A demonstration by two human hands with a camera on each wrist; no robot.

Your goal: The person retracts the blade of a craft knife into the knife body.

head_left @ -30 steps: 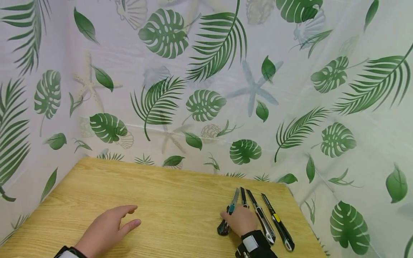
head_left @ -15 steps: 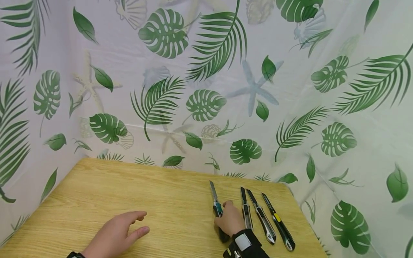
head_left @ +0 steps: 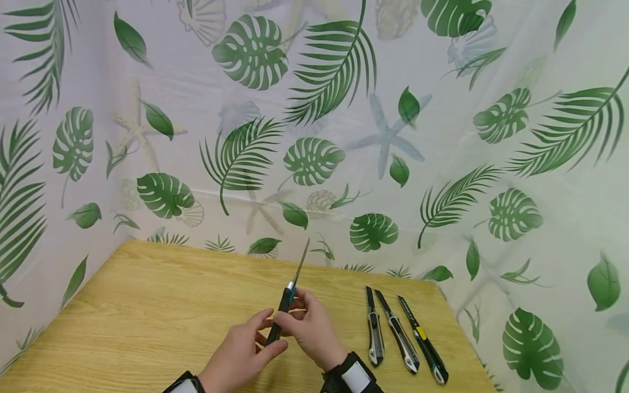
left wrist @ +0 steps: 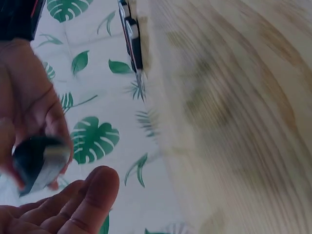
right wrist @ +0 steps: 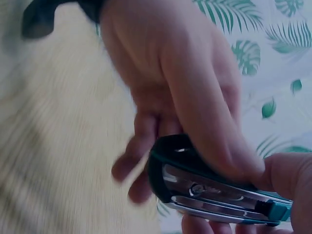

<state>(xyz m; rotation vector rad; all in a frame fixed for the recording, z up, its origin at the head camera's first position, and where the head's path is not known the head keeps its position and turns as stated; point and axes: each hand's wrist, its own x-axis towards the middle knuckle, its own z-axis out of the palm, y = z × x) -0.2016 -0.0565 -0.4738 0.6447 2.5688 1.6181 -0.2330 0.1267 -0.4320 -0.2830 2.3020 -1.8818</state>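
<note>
My right hand [head_left: 312, 325] pinches a utility knife [head_left: 282, 311] between thumb and fingers, off the table. Its blade is out and points up and away; the handle is black with teal parts. In the right wrist view the handle [right wrist: 209, 190] shows its metal channel and a teal slider [right wrist: 279, 210]. My left hand [head_left: 241, 344] is at the handle's butt end, thumb and fingers spread to either side of it. The left wrist view shows the butt [left wrist: 41, 161] in the right hand, with the left fingers [left wrist: 100, 187] fairly straight beside it.
Three more utility knives lie side by side at the table's right: one grey and black [head_left: 375, 333], another like it [head_left: 403, 341], and a black one with a yellow slider [head_left: 429, 349]. All have blades out. Leaf-patterned sheeting [head_left: 314, 109] hangs around the wooden table [head_left: 162, 295].
My right hand has lifted the teal utility knife from beside the others and carried it left. The left hand has moved right to meet it at the butt end.
</note>
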